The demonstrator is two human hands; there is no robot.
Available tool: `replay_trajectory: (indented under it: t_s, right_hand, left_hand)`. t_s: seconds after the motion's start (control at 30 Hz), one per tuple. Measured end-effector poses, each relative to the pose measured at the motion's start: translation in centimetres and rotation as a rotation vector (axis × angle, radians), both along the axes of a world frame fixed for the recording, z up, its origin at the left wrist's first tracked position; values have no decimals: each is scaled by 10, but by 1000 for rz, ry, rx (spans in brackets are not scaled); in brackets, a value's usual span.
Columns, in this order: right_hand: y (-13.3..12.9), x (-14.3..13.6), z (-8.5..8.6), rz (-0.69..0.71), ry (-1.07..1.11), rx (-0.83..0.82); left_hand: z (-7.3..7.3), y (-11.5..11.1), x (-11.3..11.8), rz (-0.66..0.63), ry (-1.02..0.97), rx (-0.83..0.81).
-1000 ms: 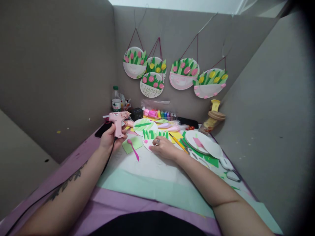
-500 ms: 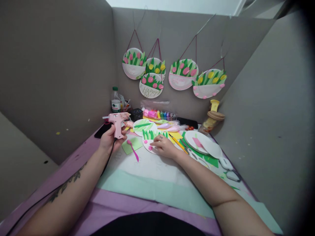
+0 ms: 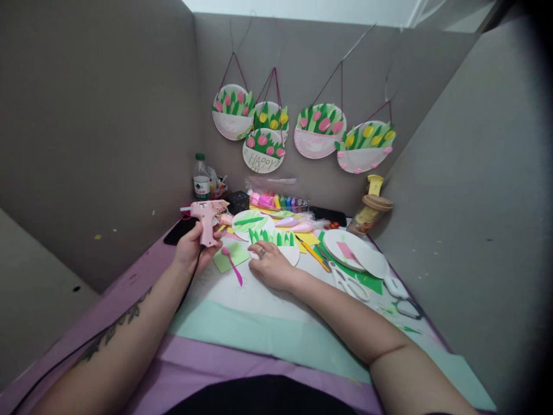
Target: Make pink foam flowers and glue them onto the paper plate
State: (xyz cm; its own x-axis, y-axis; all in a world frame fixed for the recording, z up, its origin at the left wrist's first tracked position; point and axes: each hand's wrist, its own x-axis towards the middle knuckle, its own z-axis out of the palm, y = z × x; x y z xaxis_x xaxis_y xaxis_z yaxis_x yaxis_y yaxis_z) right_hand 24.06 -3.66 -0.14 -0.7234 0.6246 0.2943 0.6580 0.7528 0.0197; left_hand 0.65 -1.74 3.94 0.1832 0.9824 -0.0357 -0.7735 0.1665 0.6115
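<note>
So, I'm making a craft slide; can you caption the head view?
Left hand holding a pink glue gun, right hand over a white plate topped with green leaves.

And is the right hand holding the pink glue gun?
No, the left hand grips the pink glue gun by its handle.

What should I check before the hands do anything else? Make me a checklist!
1. Glue gun gripped in the left hand: ok.
2. Glue gun's tip apart from the right hand: ok, there is a gap between them.
3. Glue gun cool enough to touch: cannot tell, heat doesn't show.
4. Whole white plate with green paper grass in plain sight: not ok, the right hand covers part of it.
5. Scissors out of both hands: ok, lying on the right.
</note>
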Motion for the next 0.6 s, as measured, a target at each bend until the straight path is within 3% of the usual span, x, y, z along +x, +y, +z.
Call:
replay_trajectory:
  t_s: [0.2, 0.33, 0.43, 0.6]
  right_hand:
    - [8, -7, -7, 7, -7, -24]
    - [23, 9, 12, -209, 345, -21]
    - [39, 47, 41, -306, 616, 143]
    - [45, 146, 87, -525, 885, 415]
  left_hand:
    - [-2, 0, 0, -4, 21, 31]
    - [0, -1, 1, 8, 29, 22]
    - [1, -3, 1, 11, 35, 19]
    - [1, -3, 3, 22, 49, 20]
